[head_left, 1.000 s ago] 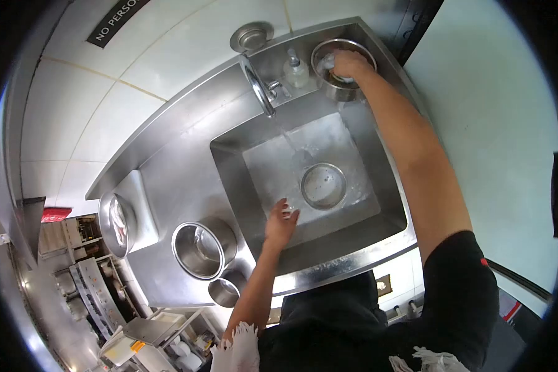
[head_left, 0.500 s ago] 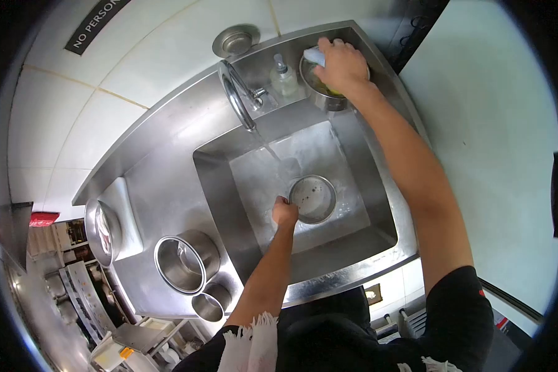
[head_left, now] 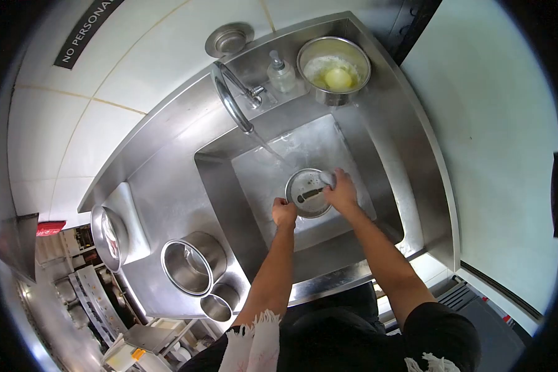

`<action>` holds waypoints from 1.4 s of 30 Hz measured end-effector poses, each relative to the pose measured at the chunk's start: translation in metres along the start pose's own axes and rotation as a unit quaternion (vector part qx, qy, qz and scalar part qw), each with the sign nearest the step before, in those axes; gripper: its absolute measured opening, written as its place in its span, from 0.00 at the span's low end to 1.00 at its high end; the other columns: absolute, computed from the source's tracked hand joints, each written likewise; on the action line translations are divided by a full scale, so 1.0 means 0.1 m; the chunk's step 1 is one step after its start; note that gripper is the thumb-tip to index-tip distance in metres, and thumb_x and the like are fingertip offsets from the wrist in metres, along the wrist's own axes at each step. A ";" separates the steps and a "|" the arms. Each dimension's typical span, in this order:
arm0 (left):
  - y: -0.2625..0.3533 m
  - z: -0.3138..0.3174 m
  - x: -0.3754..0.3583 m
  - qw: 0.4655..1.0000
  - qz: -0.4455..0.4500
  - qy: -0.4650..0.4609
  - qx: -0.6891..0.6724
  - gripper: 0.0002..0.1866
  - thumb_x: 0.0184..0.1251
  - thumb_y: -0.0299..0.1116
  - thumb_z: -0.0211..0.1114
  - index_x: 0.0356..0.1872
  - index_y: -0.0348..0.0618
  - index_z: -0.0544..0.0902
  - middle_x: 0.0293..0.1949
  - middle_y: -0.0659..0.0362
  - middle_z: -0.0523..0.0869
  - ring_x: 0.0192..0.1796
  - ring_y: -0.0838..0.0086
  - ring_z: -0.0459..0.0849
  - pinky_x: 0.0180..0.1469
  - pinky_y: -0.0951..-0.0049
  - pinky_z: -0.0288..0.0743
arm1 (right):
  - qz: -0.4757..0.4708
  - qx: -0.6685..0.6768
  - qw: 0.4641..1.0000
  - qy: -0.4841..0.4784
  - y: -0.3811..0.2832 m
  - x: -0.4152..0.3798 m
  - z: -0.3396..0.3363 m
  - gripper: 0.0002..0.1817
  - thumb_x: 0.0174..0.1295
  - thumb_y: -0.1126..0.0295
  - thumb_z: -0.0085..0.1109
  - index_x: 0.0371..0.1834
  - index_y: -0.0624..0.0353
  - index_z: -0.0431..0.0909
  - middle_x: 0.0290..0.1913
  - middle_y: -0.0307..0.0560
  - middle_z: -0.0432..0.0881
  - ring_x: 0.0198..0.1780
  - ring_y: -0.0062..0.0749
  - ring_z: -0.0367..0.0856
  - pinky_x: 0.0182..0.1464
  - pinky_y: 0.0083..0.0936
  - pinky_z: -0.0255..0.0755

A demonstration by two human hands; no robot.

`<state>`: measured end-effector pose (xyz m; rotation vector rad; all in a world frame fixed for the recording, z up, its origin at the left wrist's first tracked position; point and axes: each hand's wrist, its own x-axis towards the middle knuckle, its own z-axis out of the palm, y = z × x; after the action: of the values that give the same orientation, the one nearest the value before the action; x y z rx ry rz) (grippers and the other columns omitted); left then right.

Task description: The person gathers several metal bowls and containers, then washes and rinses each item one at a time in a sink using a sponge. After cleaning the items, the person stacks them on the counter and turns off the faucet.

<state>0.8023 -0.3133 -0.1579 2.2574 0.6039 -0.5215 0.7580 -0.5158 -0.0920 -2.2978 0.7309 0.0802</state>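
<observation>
A round metal bowl [head_left: 299,184] is observed near the middle of the sink [head_left: 245,177] floor; whether it is set flat or slightly raised cannot be told. Its left rim is gripped by the left hand [head_left: 284,212], the fingers curled narrowly at the edge. In the right hand [head_left: 342,190] a pale pad [head_left: 327,179] is held at the right side of the bowl – pressure against the metal cannot be confirmed. A dark streak [head_left: 310,194] is noted inside the bowl; reflection or object, undetermined.

Step in hand, as judged: wiping of the bowl's inside, with the rim steadied from the left. For the next move, a firm rim hold seems called for, with the pad pressed to the inner wall and worked round.

Water [head_left: 268,149] is run from the faucet [head_left: 226,102], falling toward the bowl's far-left side. At the far right, suds and a yellow item [head_left: 339,77] are contained in a metal pot [head_left: 335,98]. On the tabletop [head_left: 173,192], at left, a large pot [head_left: 209,248] and a smaller pot [head_left: 219,305] are placed side by side.
</observation>
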 end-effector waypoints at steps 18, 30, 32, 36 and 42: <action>-0.36 -0.05 0.08 0.994 0.049 -0.020 -0.091 0.09 0.48 0.25 0.64 0.33 0.40 0.81 0.29 0.53 0.85 0.35 0.62 0.83 0.43 0.61 0.76 | 0.165 0.177 0.969 -0.053 0.24 -0.03 0.30 0.37 0.53 0.65 0.63 0.69 0.66 0.70 0.62 0.68 0.79 0.66 0.58 0.77 0.68 0.39 0.69; 0.09 -0.42 0.06 0.963 0.081 -0.122 -0.227 0.09 0.53 0.18 0.62 0.35 0.42 0.77 0.53 0.57 0.85 0.42 0.70 0.86 0.32 0.65 0.85 | 0.172 0.331 0.919 -0.126 0.10 0.07 -0.12 0.40 0.52 0.69 0.67 0.72 0.65 0.69 0.65 0.60 0.79 0.64 0.47 0.79 0.66 0.34 0.70; 0.12 -0.46 0.11 0.945 0.094 -0.149 -0.275 0.08 0.54 0.19 0.62 0.33 0.43 0.76 0.55 0.58 0.85 0.44 0.70 0.85 0.33 0.67 0.84 | 0.160 0.333 0.919 -0.138 0.04 0.11 -0.18 0.42 0.51 0.69 0.68 0.74 0.66 0.66 0.67 0.60 0.77 0.65 0.46 0.78 0.67 0.34 0.70; 0.25 -0.56 0.06 0.927 0.083 -0.187 -0.313 0.08 0.54 0.20 0.63 0.32 0.45 0.75 0.60 0.58 0.83 0.44 0.69 0.84 0.34 0.66 0.84 | 0.136 0.305 0.929 -0.159 0.05 0.18 -0.36 0.47 0.51 0.67 0.68 0.77 0.68 0.61 0.70 0.62 0.73 0.69 0.48 0.75 0.69 0.32 0.68; 0.48 -0.60 -0.14 0.910 0.023 -0.251 -0.330 0.12 0.52 0.18 0.63 0.26 0.48 0.71 0.66 0.60 0.79 0.46 0.70 0.82 0.37 0.63 0.82 | 0.136 0.241 0.953 -0.122 0.27 0.23 -0.36 0.43 0.53 0.66 0.69 0.74 0.65 0.66 0.64 0.56 0.78 0.63 0.41 0.78 0.65 0.30 0.70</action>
<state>0.8284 -0.3028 -0.0855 1.4169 0.3781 -0.7149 0.7579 -0.5663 -0.0885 -1.6797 0.8278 0.2757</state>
